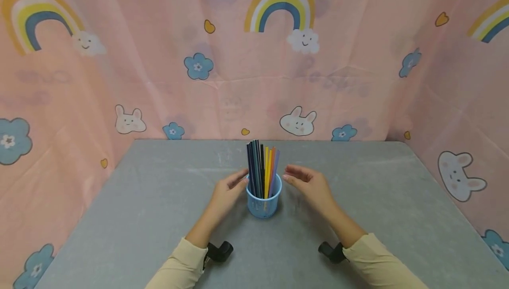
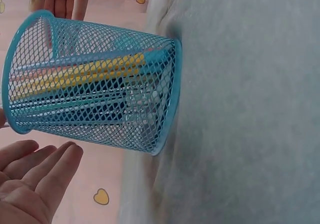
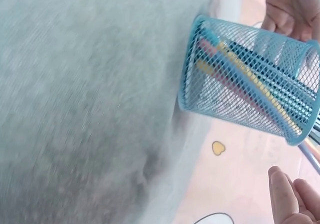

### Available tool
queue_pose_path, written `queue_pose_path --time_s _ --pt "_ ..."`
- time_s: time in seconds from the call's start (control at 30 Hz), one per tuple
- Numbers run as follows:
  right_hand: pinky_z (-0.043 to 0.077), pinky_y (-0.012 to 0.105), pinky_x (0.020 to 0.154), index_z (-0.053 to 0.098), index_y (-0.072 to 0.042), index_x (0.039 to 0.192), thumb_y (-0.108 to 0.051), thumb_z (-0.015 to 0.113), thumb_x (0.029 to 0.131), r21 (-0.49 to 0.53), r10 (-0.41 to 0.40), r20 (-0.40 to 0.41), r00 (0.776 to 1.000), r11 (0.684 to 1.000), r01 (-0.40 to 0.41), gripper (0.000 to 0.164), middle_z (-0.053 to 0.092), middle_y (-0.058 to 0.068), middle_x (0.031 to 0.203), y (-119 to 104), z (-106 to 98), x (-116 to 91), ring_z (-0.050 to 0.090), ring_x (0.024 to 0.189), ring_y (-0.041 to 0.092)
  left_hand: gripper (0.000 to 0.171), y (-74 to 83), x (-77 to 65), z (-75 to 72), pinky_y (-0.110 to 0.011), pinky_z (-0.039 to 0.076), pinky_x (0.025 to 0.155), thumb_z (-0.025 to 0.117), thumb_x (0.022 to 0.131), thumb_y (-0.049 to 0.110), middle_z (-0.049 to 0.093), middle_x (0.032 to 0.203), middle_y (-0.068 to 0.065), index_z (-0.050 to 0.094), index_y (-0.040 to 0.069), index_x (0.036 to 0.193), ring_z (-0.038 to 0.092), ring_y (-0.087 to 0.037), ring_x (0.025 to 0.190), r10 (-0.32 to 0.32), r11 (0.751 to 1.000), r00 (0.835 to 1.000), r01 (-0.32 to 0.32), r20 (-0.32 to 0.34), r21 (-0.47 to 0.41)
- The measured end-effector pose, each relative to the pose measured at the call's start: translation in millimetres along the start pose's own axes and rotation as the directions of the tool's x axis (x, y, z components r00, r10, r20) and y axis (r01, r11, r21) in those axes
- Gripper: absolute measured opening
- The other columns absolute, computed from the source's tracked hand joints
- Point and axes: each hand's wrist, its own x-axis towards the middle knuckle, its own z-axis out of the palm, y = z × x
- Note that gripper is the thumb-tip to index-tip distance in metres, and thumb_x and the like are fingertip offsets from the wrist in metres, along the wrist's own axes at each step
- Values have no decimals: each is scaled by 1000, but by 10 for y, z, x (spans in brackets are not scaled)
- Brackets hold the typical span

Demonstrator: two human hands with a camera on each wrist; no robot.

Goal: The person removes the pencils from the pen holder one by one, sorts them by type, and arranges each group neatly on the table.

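A light blue mesh pencil cup (image 1: pixel 262 210) stands upright on the table. It holds several pencils (image 1: pixel 257 169), dark ones on the left, then yellow, orange and purple on the right. My left hand (image 1: pixel 227 192) is beside the cup, its relaxed fingers right at the rim. On the other side my right hand (image 1: pixel 313 188) hovers slightly away from the rim, fingers loosely bent and empty. In the left wrist view, the pencils' lower ends show through the mesh wall (image 2: pixel 100 129). The right wrist view shows straight fingers (image 3: pixel 283 196) apart from the cup.
The grey table (image 1: pixel 159 218) reaches back to a pink curtain (image 1: pixel 238 94) printed with rainbows, rabbits and flowers. Black straps with a dark camera mount sit on both wrists, the left mount (image 1: pixel 220 252) and right mount (image 1: pixel 332 252) low over the table.
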Motion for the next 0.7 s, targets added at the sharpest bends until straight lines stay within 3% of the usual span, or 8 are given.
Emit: queue_pose_path --time_s 0.2,0.47,0.7 --pt "51 45 106 63 -8 133 -37 69 93 24 42 -16 999 999 -41 49 65 11 134 -55 41 5 62 124 28 41 -14 0 31 -41 54 100 61 98 14 58 141 -20 57 -3 136 60 -34 126 -11 997 1000 10 -6 -73" --pt "53 44 104 66 -7 127 -32 69 94 62 17 -41 999 998 -15 41 67 12 130 -86 138 71 64 118 26 39 -52 -12 62 -38 55 99 62 96 9 62 133 -24 59 -7 132 62 -35 122 -15 988 999 8 -45 -154" --pt "53 42 102 65 -6 128 -30 70 94 109 32 -74 997 994 -24 42 67 13 128 -122 192 124 66 115 26 38 -64 -11 75 -41 55 100 64 95 10 65 129 -23 61 -5 130 64 -35 119 -20 988 998 12 -55 -151"
